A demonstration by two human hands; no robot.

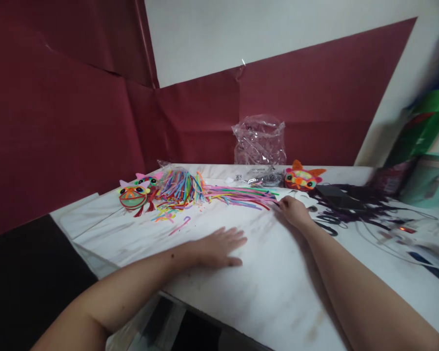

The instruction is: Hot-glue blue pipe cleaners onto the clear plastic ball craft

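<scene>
Chenille stems (241, 196) lie left of the orange-eared figure (303, 179), fanned apparently for tip access. Right hand (294, 212), just before the figure, curls its fingers at the tips; grip cannot be confirmed. Left hand (219, 248), left-front of the figure, is spread, empty, presumably bracing.

Left hand (221, 247) — bare; small dark spot (172, 255) on forearm (146, 274) | right hand (296, 212) — bare

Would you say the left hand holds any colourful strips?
No, the left hand is spread open over the tabletop, apart from the colourful strips.
</scene>
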